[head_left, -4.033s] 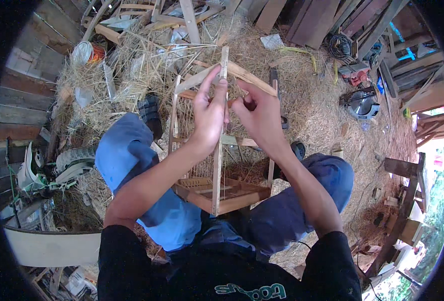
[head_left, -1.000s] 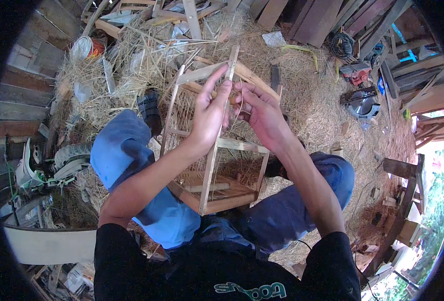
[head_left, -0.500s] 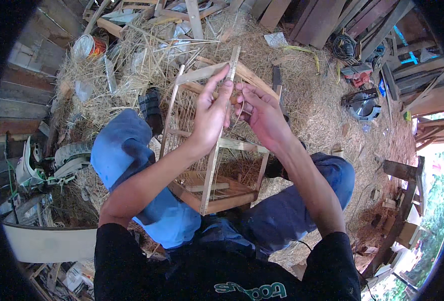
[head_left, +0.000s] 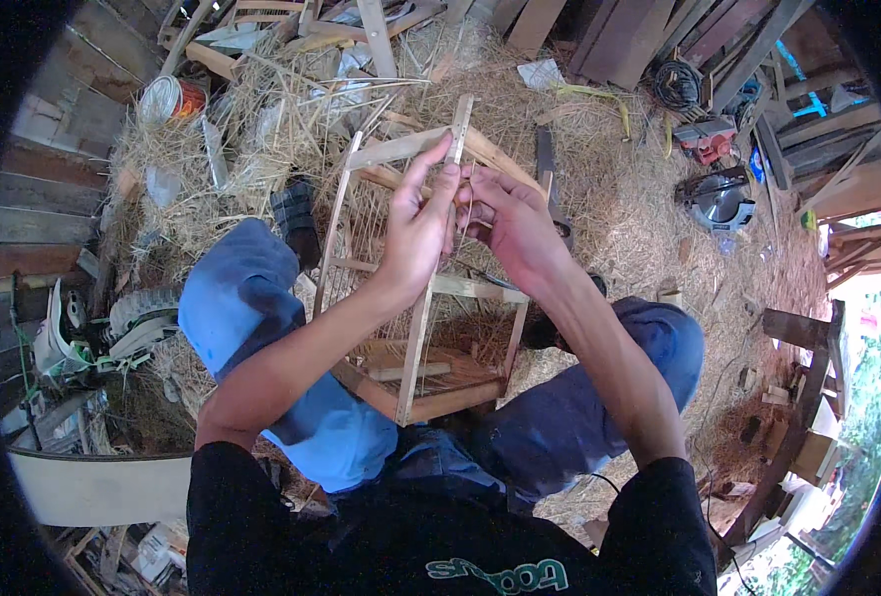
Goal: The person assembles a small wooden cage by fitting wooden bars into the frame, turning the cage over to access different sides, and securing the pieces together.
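Between my knees stands a small wooden cage-like frame (head_left: pixel 417 348), with rows of thin sticks along its left side. My left hand (head_left: pixel 412 230) is closed round the upper part of its near upright strip, the thumb along the wood and the forefinger reaching up. Close beside it, my right hand (head_left: pixel 522 230) pinches a thin stick (head_left: pixel 471 211) against that strip. The fingertips of both hands nearly meet. Whether the stick's end sits in a hole is hidden by the fingers. A wooden base (head_left: pixel 455 402) closes the frame's lower end.
Straw and shavings (head_left: pixel 619 238) cover the ground. A circular saw (head_left: pixel 719 204), a red power tool (head_left: pixel 707 141) and a coiled cable (head_left: pixel 679 87) lie at the far right. Boards (head_left: pixel 629 45) lean at the back. A paint bucket (head_left: pixel 162 99) and motorcycle parts (head_left: pixel 142 318) are on the left.
My right hand has shifted slightly left, bringing the thin stick closer to the upright strip. My left hand keeps its hold on the frame.
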### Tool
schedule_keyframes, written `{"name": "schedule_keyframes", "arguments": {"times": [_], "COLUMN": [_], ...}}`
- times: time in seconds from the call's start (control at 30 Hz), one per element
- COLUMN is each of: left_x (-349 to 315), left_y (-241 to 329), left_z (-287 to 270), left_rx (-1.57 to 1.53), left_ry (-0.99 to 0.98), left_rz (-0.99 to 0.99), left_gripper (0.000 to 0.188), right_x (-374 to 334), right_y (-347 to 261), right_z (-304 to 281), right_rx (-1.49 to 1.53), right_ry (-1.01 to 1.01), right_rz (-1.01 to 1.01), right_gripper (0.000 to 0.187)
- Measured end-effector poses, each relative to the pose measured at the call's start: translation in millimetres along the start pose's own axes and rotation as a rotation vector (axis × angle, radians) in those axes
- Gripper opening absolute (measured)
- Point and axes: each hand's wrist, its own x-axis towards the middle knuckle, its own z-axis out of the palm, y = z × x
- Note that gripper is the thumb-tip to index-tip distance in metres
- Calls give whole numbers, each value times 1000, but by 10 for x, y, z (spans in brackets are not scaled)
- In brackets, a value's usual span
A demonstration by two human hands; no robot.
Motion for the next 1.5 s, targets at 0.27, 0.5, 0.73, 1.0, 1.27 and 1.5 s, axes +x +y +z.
{"name": "schedule_keyframes", "arguments": {"times": [0.27, 0.5, 0.73, 1.0, 1.27, 1.5], "left_x": [27, 20, -16, 20, 26, -19], "left_y": [-26, -4, 66, 52, 91, 25], "left_z": [37, 67, 106, 125, 130, 87], "left_rx": [5, 1, 16, 21, 38, 35], "left_ry": [24, 29, 3, 50, 68, 20], "left_rz": [5, -14, 29, 36, 48, 73], "left_gripper": [47, 47, 47, 48, 46, 46], "right_x": [-25, 24, -16, 4, 22, -131], "right_y": [-13, 27, 14, 49, 113, 108], "right_z": [39, -28, 71, 61, 14, 82], "right_rx": [-93, -84, -64, -126, -268, -260], "right_ry": [45, 68, 136, 168, 119, 134], "right_rz": [-59, -60, -68, -84, -177, -201], "right_gripper": [20, 20, 20, 21, 16, 16]}}
